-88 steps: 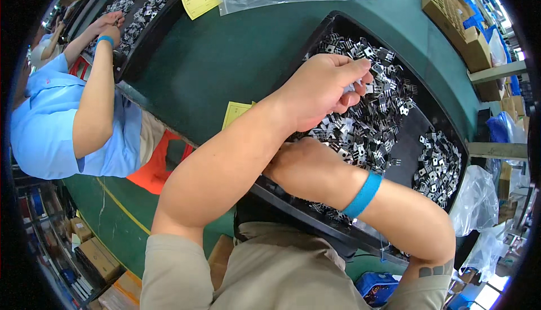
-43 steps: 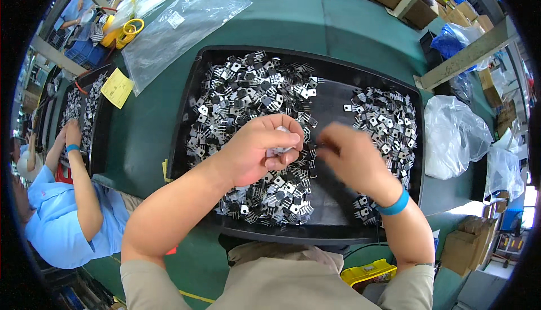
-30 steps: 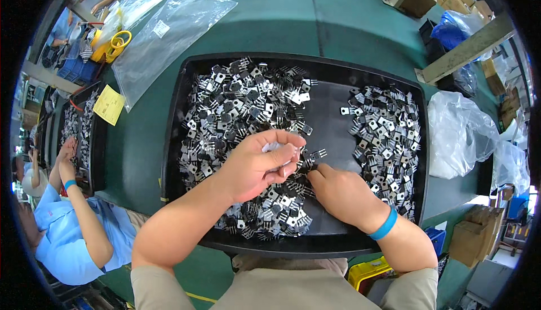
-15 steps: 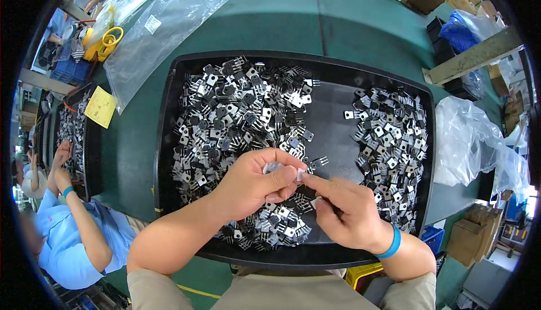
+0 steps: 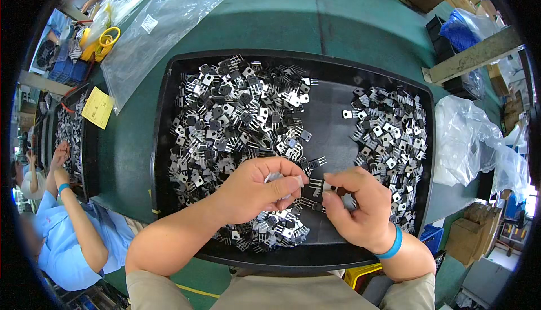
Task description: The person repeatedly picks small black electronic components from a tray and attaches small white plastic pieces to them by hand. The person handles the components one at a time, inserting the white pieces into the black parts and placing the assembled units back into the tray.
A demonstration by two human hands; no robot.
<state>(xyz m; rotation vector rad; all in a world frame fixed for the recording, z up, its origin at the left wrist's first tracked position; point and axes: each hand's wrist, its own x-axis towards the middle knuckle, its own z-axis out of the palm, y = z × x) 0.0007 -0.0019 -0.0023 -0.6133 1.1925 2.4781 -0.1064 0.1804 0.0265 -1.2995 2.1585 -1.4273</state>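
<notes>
Pinching a small pale component [image 5: 282, 179] between thumb and curled fingers, the left hand [image 5: 253, 189] hovers over the near middle of a black tray [image 5: 160, 141]. At its three o'clock the right hand [image 5: 358, 206], a blue wristband [image 5: 391, 245] on its wrist, closes its fingertips on another small part [image 5: 328, 187]. Loose metal-tabbed components [image 5: 236, 113] heap the tray's nine o'clock half; a smaller pile [image 5: 389, 135] lies toward two o'clock. On the green counter [image 5: 282, 17], a clear plastic bag [image 5: 152, 34] rests at eleven o'clock.

Clear plastic bag [image 5: 160, 25], yellow note [image 5: 98, 107], cardboard boxes [image 5: 472, 237] nearby.
</notes>
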